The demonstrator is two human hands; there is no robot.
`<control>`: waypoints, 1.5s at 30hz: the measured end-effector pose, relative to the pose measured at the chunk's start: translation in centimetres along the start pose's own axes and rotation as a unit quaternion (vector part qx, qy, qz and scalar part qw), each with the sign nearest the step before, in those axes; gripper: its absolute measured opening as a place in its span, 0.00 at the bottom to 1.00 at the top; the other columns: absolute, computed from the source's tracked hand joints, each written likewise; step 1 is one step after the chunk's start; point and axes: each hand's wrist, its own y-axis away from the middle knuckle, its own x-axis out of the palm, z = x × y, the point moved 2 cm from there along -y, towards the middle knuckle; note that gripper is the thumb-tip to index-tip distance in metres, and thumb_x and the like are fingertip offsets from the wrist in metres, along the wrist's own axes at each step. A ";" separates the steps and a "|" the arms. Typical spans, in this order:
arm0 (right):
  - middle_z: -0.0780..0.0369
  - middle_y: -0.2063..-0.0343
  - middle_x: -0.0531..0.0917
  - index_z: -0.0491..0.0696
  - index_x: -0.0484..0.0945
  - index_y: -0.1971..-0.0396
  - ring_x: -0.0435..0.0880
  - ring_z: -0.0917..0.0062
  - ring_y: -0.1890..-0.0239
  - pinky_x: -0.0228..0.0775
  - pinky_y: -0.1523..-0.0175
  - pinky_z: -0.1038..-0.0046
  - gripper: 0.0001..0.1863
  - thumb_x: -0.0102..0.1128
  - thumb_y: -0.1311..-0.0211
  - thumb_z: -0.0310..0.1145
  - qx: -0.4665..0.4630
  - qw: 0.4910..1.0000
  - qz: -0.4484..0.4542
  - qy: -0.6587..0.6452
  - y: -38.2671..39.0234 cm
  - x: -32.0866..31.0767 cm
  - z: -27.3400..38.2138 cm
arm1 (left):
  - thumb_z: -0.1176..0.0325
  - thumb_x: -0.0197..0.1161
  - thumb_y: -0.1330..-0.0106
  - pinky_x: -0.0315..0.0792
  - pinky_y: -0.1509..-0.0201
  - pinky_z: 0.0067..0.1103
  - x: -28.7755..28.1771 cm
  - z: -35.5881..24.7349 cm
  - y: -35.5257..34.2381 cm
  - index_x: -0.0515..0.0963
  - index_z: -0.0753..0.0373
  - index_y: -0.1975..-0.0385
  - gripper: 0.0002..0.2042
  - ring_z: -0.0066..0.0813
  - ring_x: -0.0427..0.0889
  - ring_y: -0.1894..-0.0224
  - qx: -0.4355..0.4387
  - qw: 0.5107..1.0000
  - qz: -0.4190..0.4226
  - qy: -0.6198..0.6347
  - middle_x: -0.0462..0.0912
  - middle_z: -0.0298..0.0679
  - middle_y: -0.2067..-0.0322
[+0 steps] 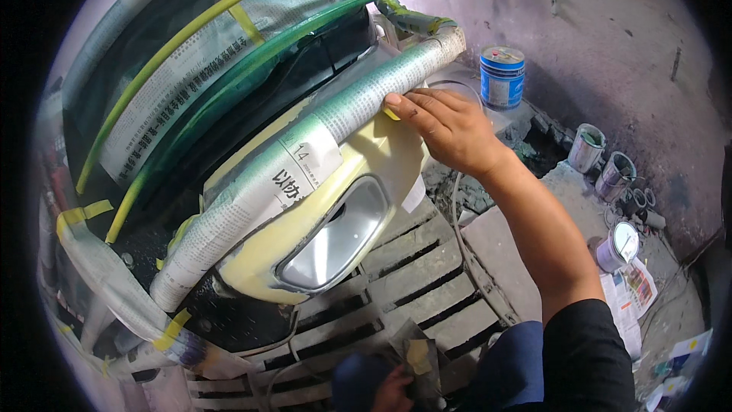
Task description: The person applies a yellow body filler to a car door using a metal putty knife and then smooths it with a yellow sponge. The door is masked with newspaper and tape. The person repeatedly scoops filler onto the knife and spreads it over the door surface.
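Observation:
A car bumper (pixel 267 259) coated in pale yellow filler has an oval opening with a shiny metal tailpipe surround (pixel 335 236). Rolled newspaper (pixel 252 198) masks the tube along its upper edge. My right hand (pixel 457 128) rests against the bumper's far end, thumb beside the newspaper and fingers closed together. A small bright yellow edge peeps out under the thumb; the rest of that thing is hidden. Low in the view, my left hand (pixel 393 391) grips a dark flat putty board (pixel 418 362) bearing a dab of tan putty.
Yellow and green hoops (pixel 221 69) curve over the paper-masked body. A slatted floor (pixel 412 267) with gaps lies below, crossed by a hose (pixel 465 252). A blue drum (pixel 502 80), several paint cans (pixel 587 149) and loose newspaper (pixel 637 290) stand or lie right.

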 end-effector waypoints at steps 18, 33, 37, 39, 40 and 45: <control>0.59 0.62 0.82 0.50 0.69 0.40 0.83 0.66 0.63 0.77 0.60 0.70 0.32 0.55 0.50 0.19 0.105 0.991 -0.074 -0.035 2.4 -1.1 0.0 | 0.77 0.48 0.42 0.64 0.36 0.40 1.9 -0.9 1.7 0.65 0.65 0.39 0.26 0.43 0.71 0.42 -0.015 1.000 0.007 -0.014 0.73 0.44 0.44; 0.60 0.65 0.84 0.45 0.72 0.45 0.84 0.68 0.66 0.78 0.63 0.71 0.28 0.57 0.51 0.19 0.210 0.973 -0.074 -0.060 -0.5 -1.9 9.1 | 0.76 0.47 0.41 0.64 0.37 0.37 0.0 -0.7 2.4 0.63 0.66 0.37 0.27 0.42 0.71 0.41 -0.016 0.999 0.028 -0.033 0.72 0.45 0.44; 0.59 0.65 0.84 0.43 0.74 0.47 0.84 0.69 0.67 0.77 0.65 0.71 0.26 0.55 0.51 0.18 0.258 0.960 -0.075 -0.078 -2.1 -2.3 12.6 | 0.76 0.47 0.42 0.64 0.37 0.36 -0.2 -0.9 3.1 0.63 0.65 0.37 0.28 0.42 0.71 0.42 -0.025 0.999 0.032 -0.032 0.72 0.44 0.44; 0.58 0.64 0.84 0.43 0.74 0.48 0.84 0.69 0.68 0.77 0.66 0.72 0.24 0.55 0.50 0.18 0.259 0.959 -0.084 -0.078 -2.9 -2.6 14.3 | 0.77 0.47 0.42 0.65 0.38 0.36 0.2 -0.9 3.6 0.64 0.66 0.38 0.27 0.42 0.71 0.42 -0.033 0.998 0.029 -0.034 0.73 0.45 0.44; 0.58 0.64 0.84 0.42 0.74 0.48 0.85 0.69 0.67 0.78 0.65 0.72 0.24 0.54 0.50 0.18 0.263 0.958 -0.086 -0.081 -3.3 -2.6 15.1 | 0.76 0.47 0.42 0.65 0.38 0.36 0.4 -0.9 3.9 0.64 0.66 0.38 0.27 0.42 0.71 0.42 -0.039 0.998 0.014 -0.039 0.73 0.45 0.44; 0.56 0.63 0.84 0.41 0.74 0.49 0.85 0.68 0.65 0.79 0.62 0.73 0.23 0.54 0.49 0.19 0.248 0.955 -0.120 -0.112 -4.7 -2.5 19.3 | 0.75 0.48 0.42 0.65 0.38 0.37 1.9 -1.3 5.1 0.65 0.67 0.39 0.26 0.43 0.72 0.42 -0.042 0.998 0.011 -0.034 0.73 0.45 0.44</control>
